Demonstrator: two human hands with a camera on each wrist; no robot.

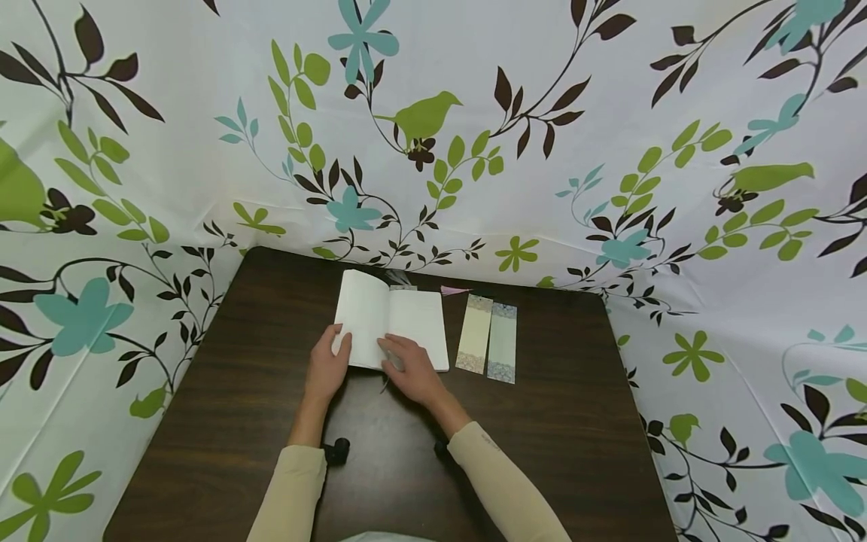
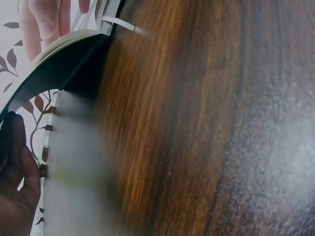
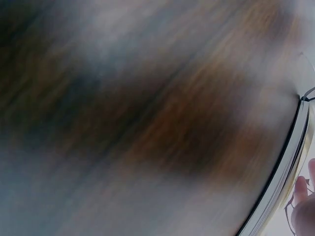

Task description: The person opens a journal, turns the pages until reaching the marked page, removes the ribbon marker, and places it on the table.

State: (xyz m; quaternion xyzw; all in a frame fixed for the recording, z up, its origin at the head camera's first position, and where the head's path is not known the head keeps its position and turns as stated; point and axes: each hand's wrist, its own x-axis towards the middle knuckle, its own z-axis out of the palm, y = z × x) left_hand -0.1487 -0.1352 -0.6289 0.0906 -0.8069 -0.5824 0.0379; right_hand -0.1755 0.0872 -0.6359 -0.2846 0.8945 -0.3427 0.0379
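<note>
An open notebook (image 1: pixel 416 320) with blank white pages lies near the table's far edge. Its left side is raised off the tabletop, showing the dark cover (image 2: pixel 54 73) from below in the left wrist view. My left hand (image 1: pixel 327 361) grips that left side at its lower outer corner, thumb over the page and fingers beneath the cover. The fingers of my right hand (image 1: pixel 413 369) rest on the page beside the centre fold. From the spine's lower end sticks out a thin ribbon (image 2: pixel 119 22). The right wrist view catches the page edges (image 3: pixel 283 182) and the right fingertips.
Right of the notebook lie a cream bookmark (image 1: pixel 474 335) and a pale green bookmark (image 1: pixel 502 342), both with patterned ends. A pink tassel (image 1: pixel 454 290) and a clear, shiny item (image 1: pixel 400 278) show behind the notebook. Patterned fabric (image 1: pixel 474 218) borders the dark wooden table (image 1: pixel 562 421).
</note>
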